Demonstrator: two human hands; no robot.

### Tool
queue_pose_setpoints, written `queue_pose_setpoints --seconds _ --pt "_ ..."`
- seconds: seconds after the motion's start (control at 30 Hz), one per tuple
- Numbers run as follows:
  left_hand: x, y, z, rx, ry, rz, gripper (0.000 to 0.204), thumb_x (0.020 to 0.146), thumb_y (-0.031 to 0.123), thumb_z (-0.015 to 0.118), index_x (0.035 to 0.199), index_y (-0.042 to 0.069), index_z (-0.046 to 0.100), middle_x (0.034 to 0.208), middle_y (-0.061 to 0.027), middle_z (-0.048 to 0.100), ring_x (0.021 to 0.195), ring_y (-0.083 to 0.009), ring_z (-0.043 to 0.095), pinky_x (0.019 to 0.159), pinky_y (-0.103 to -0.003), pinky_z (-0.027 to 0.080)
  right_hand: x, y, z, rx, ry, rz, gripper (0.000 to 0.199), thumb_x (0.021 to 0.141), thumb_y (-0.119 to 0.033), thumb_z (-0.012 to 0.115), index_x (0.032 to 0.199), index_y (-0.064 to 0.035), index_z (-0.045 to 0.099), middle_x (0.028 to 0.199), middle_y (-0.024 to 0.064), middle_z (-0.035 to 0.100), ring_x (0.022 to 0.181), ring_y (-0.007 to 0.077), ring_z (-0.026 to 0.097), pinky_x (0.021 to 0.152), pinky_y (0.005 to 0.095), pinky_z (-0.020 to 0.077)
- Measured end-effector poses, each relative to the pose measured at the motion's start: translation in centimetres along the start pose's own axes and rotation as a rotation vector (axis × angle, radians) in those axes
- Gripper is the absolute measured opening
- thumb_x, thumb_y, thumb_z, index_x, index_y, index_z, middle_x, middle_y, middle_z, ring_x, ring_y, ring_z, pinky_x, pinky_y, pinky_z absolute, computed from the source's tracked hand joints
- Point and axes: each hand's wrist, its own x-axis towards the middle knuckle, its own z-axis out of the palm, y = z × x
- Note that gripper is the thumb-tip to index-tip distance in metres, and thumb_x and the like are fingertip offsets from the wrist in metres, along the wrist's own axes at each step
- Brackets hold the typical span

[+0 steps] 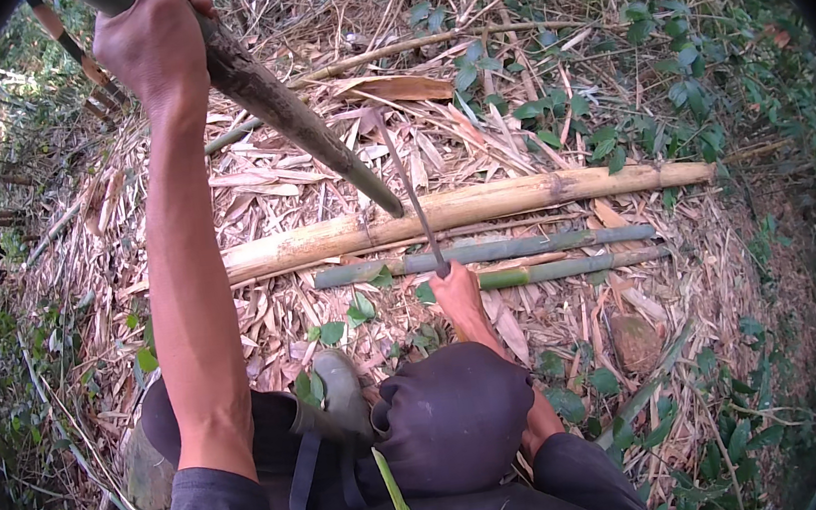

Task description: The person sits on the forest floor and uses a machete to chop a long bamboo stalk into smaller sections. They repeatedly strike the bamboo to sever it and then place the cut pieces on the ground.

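My left hand (152,37) is raised high at the top left, shut around a dark green bamboo stem (297,117) that slants down to the right and ends in a cut tip. My right hand (457,290) is low in the middle, gripping the handle of a long thin blade (408,190) that points up toward the stem's lower end. A thick yellow bamboo pole (483,204) lies across the ground beyond the blade, with two thinner green poles (528,247) beside it. My dark-trousered knees (451,411) fill the lower middle.
Dry bamboo husks and leaves (259,181) cover the sloping ground. Green leafy plants (631,89) grow at the right and top. A shoe (341,389) rests by my left knee. Thin stems (80,464) and undergrowth run along the left side.
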Motion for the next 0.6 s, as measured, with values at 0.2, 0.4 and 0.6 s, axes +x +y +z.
queue_pose_setpoints --seconds 0.2,0.4,0.6 --pt "1.1 -1.1 -0.5 0.062 -0.049 0.01 0.028 0.086 0.028 0.063 0.072 0.005 0.058 0.055 -0.001 0.051 0.045 -0.0108 0.049 0.044 -0.027 0.039 -0.2 -6.4 -1.3 0.236 0.123 -0.129 0.024 0.084 -0.02 0.061 0.084 0.0039 0.058 0.063 0.0197 0.062 0.06 0.0346 0.064 0.055 0.0431 0.0478" --pt "0.0 0.4 0.9 0.103 -0.044 0.044 0.03 0.085 0.029 0.063 0.068 0.005 0.058 0.052 -0.0018 0.051 0.043 -0.0117 0.049 0.043 -0.028 0.038 2.0 6.4 2.8 -0.072 -0.115 0.143 0.022 0.082 -0.019 0.06 0.082 0.0028 0.058 0.059 0.0164 0.06 0.057 0.0281 0.064 0.053 0.0441 0.0476" --pt "0.1 0.0 0.1 0.07 -0.095 0.032 0.031 0.085 0.029 0.062 0.067 0.005 0.057 0.051 -0.0019 0.05 0.042 -0.0124 0.049 0.043 -0.028 0.037 -0.3 -4.2 -0.6 0.164 0.034 -0.025 0.023 0.081 -0.02 0.062 0.083 0.002 0.057 0.058 0.0164 0.059 0.055 0.0288 0.063 0.053 0.0424 0.0464"
